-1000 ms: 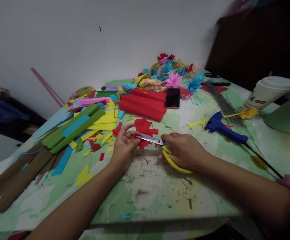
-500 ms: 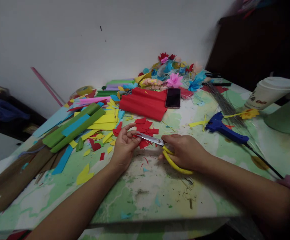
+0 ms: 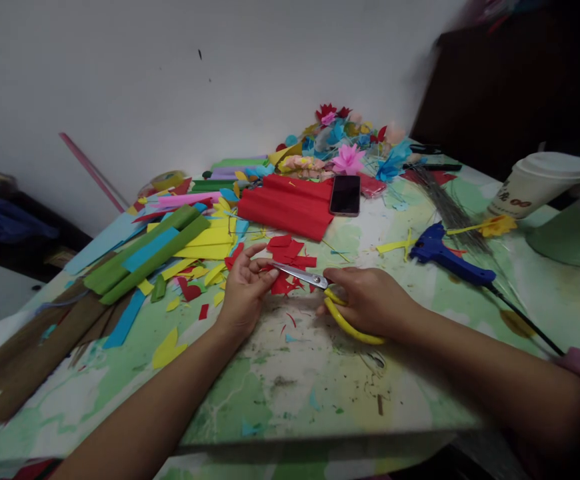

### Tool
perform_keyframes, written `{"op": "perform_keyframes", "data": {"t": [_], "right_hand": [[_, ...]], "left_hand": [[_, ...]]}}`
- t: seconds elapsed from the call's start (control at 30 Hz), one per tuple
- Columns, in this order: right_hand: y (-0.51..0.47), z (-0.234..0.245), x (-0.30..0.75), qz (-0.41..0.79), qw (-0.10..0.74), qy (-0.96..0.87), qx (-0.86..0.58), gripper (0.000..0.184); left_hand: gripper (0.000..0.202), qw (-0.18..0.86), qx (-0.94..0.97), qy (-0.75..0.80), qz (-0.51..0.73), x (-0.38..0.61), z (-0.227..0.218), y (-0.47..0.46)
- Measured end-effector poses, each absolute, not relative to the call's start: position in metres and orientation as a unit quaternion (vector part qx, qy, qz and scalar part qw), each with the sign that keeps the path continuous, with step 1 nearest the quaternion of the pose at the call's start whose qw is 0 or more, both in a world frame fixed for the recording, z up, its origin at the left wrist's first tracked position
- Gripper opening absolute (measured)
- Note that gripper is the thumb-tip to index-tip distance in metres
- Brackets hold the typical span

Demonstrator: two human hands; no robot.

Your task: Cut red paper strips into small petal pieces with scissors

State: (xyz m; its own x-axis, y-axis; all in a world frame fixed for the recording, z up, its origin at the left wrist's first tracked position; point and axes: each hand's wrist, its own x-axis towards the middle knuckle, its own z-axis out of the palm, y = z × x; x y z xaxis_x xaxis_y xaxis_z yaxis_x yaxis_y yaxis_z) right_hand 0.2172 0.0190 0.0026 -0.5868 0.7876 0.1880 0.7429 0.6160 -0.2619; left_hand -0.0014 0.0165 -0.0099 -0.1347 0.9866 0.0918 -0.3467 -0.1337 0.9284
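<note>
My right hand grips a pair of scissors by its yellow handles, with the blades pointing left and looking closed together. At the blade tips is my left hand, its thumb and fingers pinched; whatever lies between them is too small to make out. Beneath and behind the blades lies a small pile of cut red paper pieces. A folded sheet of red crepe paper rests farther back, beside a phone.
On the right are a blue glue gun, a bundle of thin wires and a lidded paper cup. Paper flowers are heaped at the back. Green crepe rolls, brown strips and yellow scraps cover the left.
Both hands and the scissors keep almost the same place. The left fingers have shifted very slightly at the blade tips, and the whole view has drifted a little.
</note>
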Motion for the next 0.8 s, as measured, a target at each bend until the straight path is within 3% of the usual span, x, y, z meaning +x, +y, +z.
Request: {"op": "perform_keyframes", "data": {"t": [0.53, 0.8], "right_hand": [[0.0195, -0.0001, 0.2179, 0.083, 0.160, -0.886, -0.428, 0.041], [0.0220, 0.0018, 0.2178, 0.159, 0.229, -0.843, -0.460, 0.034]], "left_hand": [[0.052, 0.496, 0.400, 0.419, 0.647, -0.0023, -0.0083, 0.0172], [0.056, 0.497, 0.435, 0.434, 0.613, -0.0003, -0.0095, 0.0128]]}}
